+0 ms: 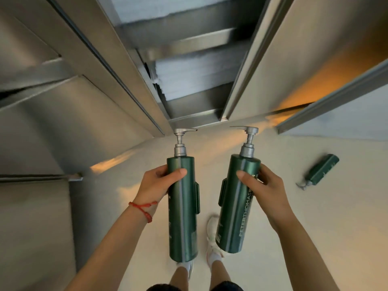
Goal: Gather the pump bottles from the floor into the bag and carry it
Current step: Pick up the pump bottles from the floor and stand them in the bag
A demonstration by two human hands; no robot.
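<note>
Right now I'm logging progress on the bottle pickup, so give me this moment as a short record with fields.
left hand: grips green pump bottle, pump up
right hand: grips second green pump bottle, pump up
floor: third green bottle lying on its side, to the right
bag: not in view
left wrist: red string bracelet

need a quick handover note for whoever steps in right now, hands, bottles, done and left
Left hand: grips one green pump bottle upright, off the floor.
Right hand: grips a second green pump bottle, pump up, tilted slightly.
A third bottle lies on its side on the floor, ahead to the right.
The bag is not in view.
Done: two bottles picked up.
Left: find the bag, put both in, collect the third, then carry the bag.
</note>
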